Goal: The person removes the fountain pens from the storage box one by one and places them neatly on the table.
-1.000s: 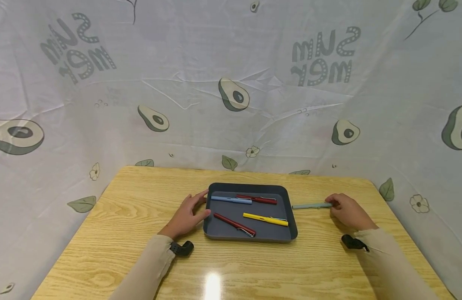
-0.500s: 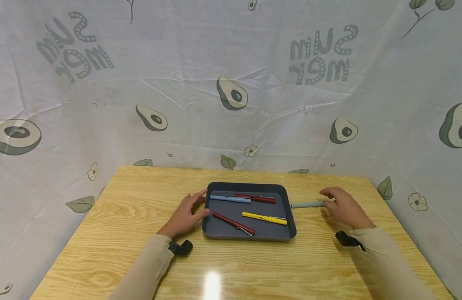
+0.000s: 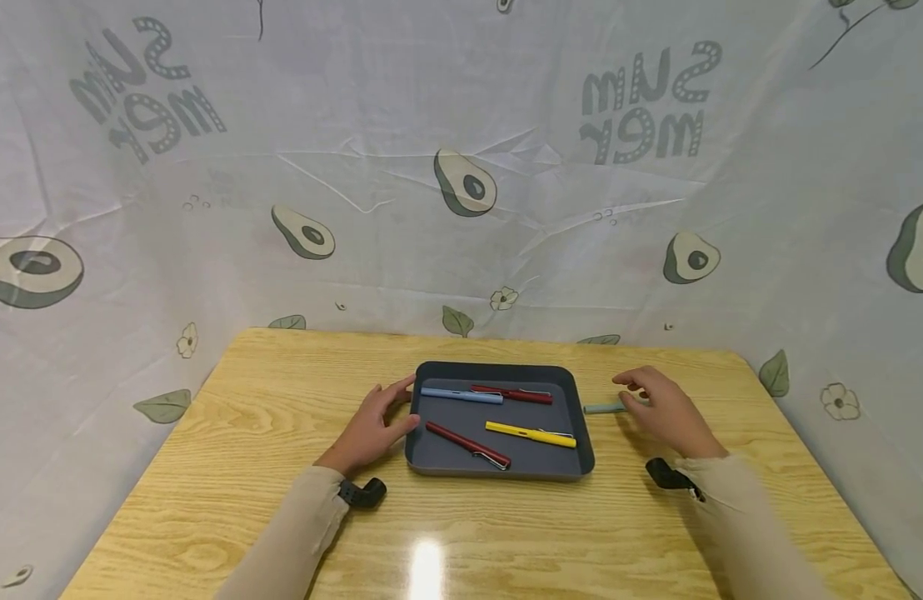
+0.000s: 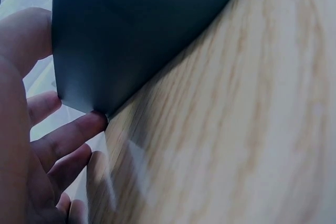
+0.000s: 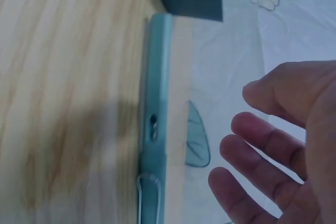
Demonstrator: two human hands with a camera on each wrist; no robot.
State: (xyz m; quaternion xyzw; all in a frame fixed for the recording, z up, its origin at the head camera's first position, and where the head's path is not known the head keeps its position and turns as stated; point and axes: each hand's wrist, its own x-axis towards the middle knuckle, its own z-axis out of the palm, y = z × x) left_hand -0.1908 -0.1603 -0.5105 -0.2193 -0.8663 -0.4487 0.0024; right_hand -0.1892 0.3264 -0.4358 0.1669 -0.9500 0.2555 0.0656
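My left hand rests against the left wall of a dark grey tray, its thumb and fingers spread along the edge. In the left wrist view, the fingertips touch the tray's outside near its lower corner. My right hand hovers, fingers loosely parted, over a pale teal pen that lies on the table just right of the tray. The right wrist view shows the pen's clip and nothing between the fingers. From the head, the hand hides the pen's right part.
In the tray lie a light blue pen, a dark red pen overlapping its right end, a yellow pen and another dark red pen. A printed white cloth hangs behind the wooden table.
My right hand has let go of the teal pen's right end, opened its fingers and moved left above it. The pen stays beside the tray, and the left hand keeps its place.
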